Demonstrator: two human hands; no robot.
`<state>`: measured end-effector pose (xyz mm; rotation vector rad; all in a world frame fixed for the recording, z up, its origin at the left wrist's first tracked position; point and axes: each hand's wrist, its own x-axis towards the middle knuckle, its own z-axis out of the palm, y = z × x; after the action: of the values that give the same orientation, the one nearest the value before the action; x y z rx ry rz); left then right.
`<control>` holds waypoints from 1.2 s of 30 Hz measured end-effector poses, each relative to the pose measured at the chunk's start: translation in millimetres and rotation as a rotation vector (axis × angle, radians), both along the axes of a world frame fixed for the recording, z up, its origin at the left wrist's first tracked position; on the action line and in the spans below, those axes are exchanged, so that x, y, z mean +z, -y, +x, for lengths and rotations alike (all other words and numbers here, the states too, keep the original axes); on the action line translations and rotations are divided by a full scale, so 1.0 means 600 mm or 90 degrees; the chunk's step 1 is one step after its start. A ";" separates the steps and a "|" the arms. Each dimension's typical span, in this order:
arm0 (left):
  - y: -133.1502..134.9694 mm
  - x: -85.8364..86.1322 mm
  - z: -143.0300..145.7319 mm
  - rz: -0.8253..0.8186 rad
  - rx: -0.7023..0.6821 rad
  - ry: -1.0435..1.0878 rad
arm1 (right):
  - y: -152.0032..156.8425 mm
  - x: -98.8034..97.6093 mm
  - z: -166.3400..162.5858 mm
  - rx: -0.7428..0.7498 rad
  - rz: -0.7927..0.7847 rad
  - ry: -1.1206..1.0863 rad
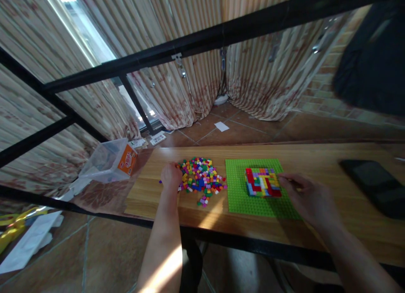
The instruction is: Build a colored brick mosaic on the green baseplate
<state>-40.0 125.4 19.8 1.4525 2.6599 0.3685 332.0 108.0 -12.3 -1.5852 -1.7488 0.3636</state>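
A heap of small toy bricks (201, 179) in many colours lies on the left part of the wooden table. My left hand (171, 177) is at the heap's left edge, its fingers curled down; whatever they hold is hidden. Right of the heap lies a green baseplate (236, 196). On it stands a low block of joined bricks (262, 182) in red, yellow, blue and other colours. My right hand (305, 196) is at the block's right side, fingers bent and pressed together near its edge. I cannot make out anything between them.
A dark phone-like slab (375, 186) lies at the table's right end. A clear plastic box (106, 162) with an orange label stands on the floor to the left. A black metal bar (196, 46) crosses ahead, with patterned curtains (196, 86) behind it.
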 end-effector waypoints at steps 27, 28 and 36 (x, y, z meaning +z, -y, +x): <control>0.056 0.032 0.049 -0.133 -0.341 0.030 | -0.001 0.005 -0.006 0.008 0.024 0.066; 0.056 0.033 0.052 -0.141 -0.339 0.019 | -0.001 0.005 -0.006 0.009 0.023 0.067; 0.054 0.033 0.042 -0.103 -0.367 0.065 | 0.000 0.005 -0.006 0.011 0.033 0.036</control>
<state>-14.9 92.8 39.9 1.9770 2.0110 0.1628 328.4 108.1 -9.1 -1.5589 -1.8017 0.2823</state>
